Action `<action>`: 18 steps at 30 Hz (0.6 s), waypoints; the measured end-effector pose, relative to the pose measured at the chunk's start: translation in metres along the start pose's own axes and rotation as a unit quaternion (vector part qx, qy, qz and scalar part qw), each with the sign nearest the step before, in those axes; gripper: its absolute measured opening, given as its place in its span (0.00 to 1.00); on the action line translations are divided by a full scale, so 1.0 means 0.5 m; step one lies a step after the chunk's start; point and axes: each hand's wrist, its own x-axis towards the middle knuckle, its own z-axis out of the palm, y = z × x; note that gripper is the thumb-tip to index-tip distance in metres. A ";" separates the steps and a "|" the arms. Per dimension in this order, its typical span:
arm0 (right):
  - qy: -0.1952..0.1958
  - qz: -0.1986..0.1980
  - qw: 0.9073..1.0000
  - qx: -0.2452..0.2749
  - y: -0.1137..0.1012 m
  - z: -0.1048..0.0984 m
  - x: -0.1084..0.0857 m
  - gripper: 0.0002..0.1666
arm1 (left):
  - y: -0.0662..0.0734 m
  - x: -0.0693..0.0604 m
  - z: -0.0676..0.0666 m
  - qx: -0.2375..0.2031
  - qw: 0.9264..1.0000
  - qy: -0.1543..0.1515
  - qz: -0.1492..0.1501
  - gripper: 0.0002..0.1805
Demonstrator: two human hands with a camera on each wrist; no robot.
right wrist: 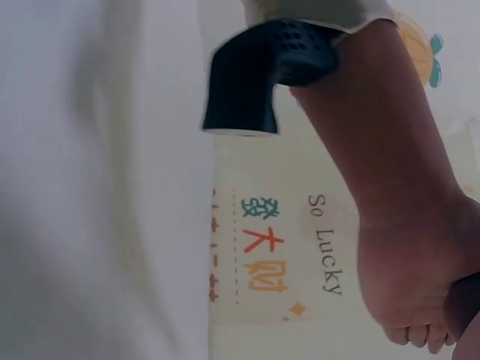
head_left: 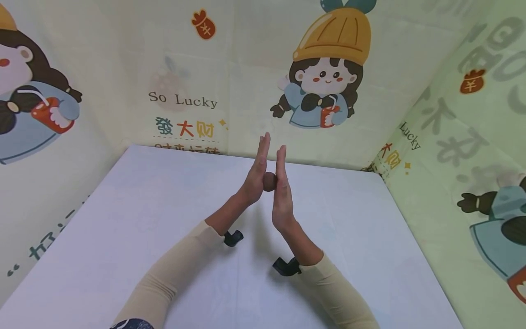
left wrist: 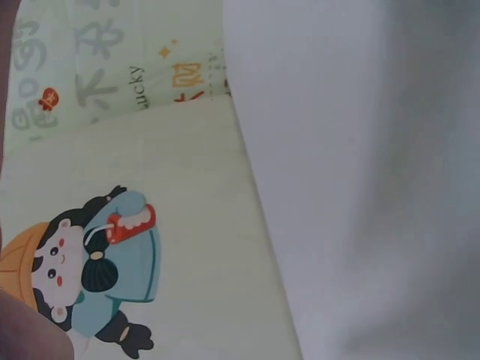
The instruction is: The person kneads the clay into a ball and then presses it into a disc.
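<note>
A small round brown ball [head_left: 269,182] sits between the two palms, above the white table. My left hand [head_left: 255,179] is upright with its fingers straight, and its palm touches the ball from the left. From the other side the flat palm of my right hand [head_left: 283,194] presses on it, fingers also extended upward. In the right wrist view the left hand [right wrist: 409,274] shows at the right edge, beside a dark part of the ball [right wrist: 465,304]. Only a blurred bit of the left hand [left wrist: 30,334] enters the left wrist view; the ball is out of sight there.
The white table [head_left: 164,192] meets printed cloth walls [head_left: 246,91] at the back and both sides. A dark wrist mount [head_left: 234,238] sits at the left cuff and another dark mount [head_left: 286,267] at the right cuff. Shadows of the arms fall on the tabletop.
</note>
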 end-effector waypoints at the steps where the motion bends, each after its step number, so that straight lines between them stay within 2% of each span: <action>1: 0.000 -0.003 1.000 0.000 -0.003 -0.002 0.002 0.44 | -0.002 -0.003 0.003 -0.003 1.000 -0.004 -0.002 0.39; 7: 0.005 0.002 1.000 -0.003 -0.008 -0.015 0.008 0.43 | -0.008 -0.020 0.015 -0.009 0.999 -0.027 -0.018 0.35; 18: 0.034 0.013 0.999 -0.027 -0.016 -0.045 0.025 0.43 | -0.012 -0.047 0.043 -0.012 0.998 -0.059 0.002 0.35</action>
